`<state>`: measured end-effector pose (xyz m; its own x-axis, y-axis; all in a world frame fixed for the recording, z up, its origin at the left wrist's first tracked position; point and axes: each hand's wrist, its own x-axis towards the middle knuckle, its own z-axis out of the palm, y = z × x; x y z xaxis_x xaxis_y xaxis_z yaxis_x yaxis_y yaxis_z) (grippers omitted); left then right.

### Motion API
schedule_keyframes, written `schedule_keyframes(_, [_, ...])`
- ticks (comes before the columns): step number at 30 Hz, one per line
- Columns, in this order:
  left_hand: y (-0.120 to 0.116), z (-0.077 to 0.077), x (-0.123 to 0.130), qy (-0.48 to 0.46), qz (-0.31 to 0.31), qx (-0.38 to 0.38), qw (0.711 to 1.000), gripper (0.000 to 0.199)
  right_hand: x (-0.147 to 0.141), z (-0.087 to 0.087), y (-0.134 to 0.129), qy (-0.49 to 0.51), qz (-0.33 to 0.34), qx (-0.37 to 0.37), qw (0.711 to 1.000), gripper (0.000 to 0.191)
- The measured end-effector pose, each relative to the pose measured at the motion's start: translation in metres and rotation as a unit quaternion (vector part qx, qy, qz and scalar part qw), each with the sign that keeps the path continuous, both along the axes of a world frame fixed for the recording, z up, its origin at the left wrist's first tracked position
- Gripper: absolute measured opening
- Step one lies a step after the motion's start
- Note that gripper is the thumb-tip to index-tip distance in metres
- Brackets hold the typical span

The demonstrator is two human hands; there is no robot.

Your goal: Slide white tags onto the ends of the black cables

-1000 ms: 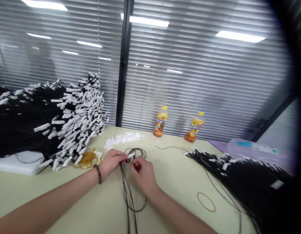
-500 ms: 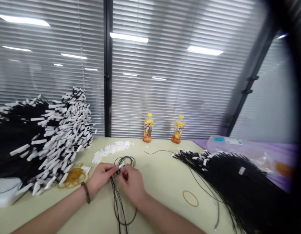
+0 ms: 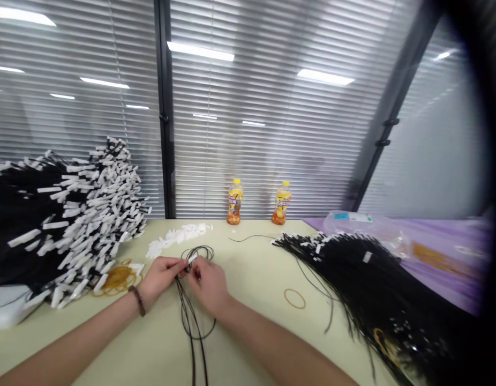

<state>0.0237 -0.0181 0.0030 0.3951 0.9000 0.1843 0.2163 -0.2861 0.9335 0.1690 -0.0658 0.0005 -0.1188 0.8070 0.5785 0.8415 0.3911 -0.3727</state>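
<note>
A thin black cord (image 3: 192,321) lies looped on the pale green table (image 3: 248,268), with a small white tag (image 3: 191,259) at its end. My left hand (image 3: 162,276), a beaded bracelet on its wrist, pinches the cord just left of the tag. My right hand (image 3: 208,284) pinches the cord at the tag from the right. Both hands meet over the coil of cord (image 3: 197,252).
A big heap of black cords with white tags (image 3: 63,220) fills the left. Another black cord pile (image 3: 384,289) spreads at right. Loose white tags (image 3: 173,238), rubber bands (image 3: 117,279), one rubber band (image 3: 294,298), two orange drink bottles (image 3: 234,202), (image 3: 282,203) and a plastic bag (image 3: 364,228) on purple cloth.
The view has swung to the right and up, so everything has slid left in the frame. My hands stay together on the cord and tag, fingers shifting slightly.
</note>
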Motion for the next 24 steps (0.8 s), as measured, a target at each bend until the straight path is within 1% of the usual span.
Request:
schedule_keyframes(3, [0.0001,-0.0008,-0.001,-0.001,-0.011,-0.008,1.0,0.036,-0.0006,-0.0005,-0.0005,-0.013,-0.006,0.002,1.0,0.005])
schedule_keyframes(6, [0.002,-0.002,-0.0009,-0.007,-0.01,-0.012,1.0,0.034,-0.0013,-0.0024,0.0009,-0.016,-0.015,0.007,1.0,0.005])
schedule_keyframes(10, [0.0038,-0.0019,-0.0001,-0.008,-0.008,-0.019,1.0,0.036,-0.0008,-0.0057,0.0054,0.022,-0.017,-0.007,1.0,0.005])
schedule_keyframes(14, [0.0032,-0.0003,0.0002,0.0,-0.007,-0.01,1.0,0.036,0.0001,-0.0066,0.0079,0.059,-0.014,-0.032,0.998,0.009])
schedule_keyframes(21, [0.0047,0.0013,0.0025,0.019,-0.001,0.009,1.0,0.037,0.0006,-0.0051,0.0084,0.084,-0.007,-0.054,0.995,0.012])
schedule_keyframes(24, [0.0032,0.002,0.0042,0.019,0.002,0.001,1.0,0.038,0.0001,-0.0038,0.0092,0.086,-0.013,-0.062,0.994,0.011])
